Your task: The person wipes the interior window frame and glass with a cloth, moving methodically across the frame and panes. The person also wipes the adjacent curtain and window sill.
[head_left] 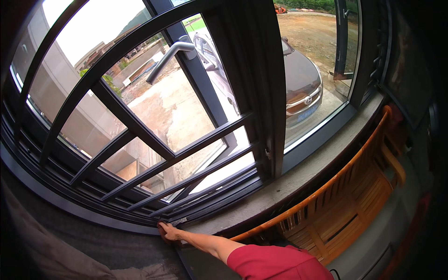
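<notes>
My right hand, at the end of a bare forearm and red sleeve, reaches left to the lower corner of a dark window frame. Its fingers are closed on a dark reddish-brown cloth, mostly covered by the hand and pressed against the frame's bottom track. Above it rise the black bars of a window grille. Behind the bars, an outward-opened window sash carries a grey handle. My left hand is out of the picture.
A concrete sill runs right from the hand. Below it stands a slatted wooden bench. Brownish-grey fabric hangs at lower left. Outside, a dark car and a pale car are parked.
</notes>
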### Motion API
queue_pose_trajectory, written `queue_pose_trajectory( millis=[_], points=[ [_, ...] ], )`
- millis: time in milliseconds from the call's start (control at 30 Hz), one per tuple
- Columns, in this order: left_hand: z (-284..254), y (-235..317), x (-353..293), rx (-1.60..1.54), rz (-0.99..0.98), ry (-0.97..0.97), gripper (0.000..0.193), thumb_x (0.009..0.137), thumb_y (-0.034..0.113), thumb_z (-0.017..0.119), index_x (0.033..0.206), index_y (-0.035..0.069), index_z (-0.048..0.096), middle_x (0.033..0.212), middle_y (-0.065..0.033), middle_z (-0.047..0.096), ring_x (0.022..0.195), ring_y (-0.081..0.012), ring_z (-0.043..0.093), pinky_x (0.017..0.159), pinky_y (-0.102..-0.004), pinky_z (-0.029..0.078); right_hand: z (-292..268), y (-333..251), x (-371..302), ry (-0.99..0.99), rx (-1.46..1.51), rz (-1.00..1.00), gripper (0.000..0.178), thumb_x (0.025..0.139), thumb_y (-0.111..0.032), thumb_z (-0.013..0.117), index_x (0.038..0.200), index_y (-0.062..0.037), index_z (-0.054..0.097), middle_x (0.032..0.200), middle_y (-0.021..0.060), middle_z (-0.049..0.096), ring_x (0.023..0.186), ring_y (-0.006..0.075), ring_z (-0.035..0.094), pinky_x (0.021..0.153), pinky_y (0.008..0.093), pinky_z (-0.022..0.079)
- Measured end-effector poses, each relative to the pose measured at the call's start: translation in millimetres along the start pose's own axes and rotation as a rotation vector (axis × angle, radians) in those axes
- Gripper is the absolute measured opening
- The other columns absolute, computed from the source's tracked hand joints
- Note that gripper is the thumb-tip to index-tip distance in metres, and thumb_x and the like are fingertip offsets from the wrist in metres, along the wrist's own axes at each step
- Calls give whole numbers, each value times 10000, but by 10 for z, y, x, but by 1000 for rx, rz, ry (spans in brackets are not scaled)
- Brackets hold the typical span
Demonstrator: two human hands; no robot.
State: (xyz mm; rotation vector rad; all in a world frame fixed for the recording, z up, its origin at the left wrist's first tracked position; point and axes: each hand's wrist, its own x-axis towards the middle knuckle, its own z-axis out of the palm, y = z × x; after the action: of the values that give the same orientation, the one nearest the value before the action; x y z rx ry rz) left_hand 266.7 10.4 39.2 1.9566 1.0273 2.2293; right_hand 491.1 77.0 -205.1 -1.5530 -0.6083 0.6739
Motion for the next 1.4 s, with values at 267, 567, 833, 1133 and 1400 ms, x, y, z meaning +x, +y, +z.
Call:
queue_pose_trajectory(
  millis=[267,567,833,1133,1400],
  points=[
    [-220,-185,47,44,-14,38,556,1041,342,269,1064,-119,578,1019,-201,614,891,-283,573,792,-392,474,-163,-754,112,-22,88,-509,701,701,-79,538,1386,-100,388,1267,201,446,1194,384,426,1031,388,342],
    [-1029,-612,110,311,3,184,575,1045,349,260,1042,-121,592,1003,-198,623,877,-279,579,779,-390,481,-297,6,69,76,-72,-317,704,625,83,451,1307,-90,443,1143,200,538,1113,372,514,961,398,422],
    [-1602,-667,115,471,-19,320,594,1048,354,252,1023,-123,604,989,-195,632,864,-276,584,767,-388,486,-84,170,-161,49,123,87,704,722,28,480,1391,-141,343,1132,221,520,1060,388,559,890,440,490],
    [-2410,-1216,47,215,-281,581,593,945,377,493,1245,-134,459,1315,-210,431,1178,-277,418,1046,-397,303,515,420,-744,310,-137,183,581,781,-58,561,1308,-93,319,1156,285,452,1069,476,494,936,535,399],
    [-2229,-1009,-194,443,-286,459,625,1013,366,301,1251,-201,413,1313,-233,439,1186,-274,414,1095,-381,259,698,285,-2050,-85,-365,-275,541,747,1,575,1239,61,360,1090,312,468,1011,482,481,902,493,403]
  ],
)
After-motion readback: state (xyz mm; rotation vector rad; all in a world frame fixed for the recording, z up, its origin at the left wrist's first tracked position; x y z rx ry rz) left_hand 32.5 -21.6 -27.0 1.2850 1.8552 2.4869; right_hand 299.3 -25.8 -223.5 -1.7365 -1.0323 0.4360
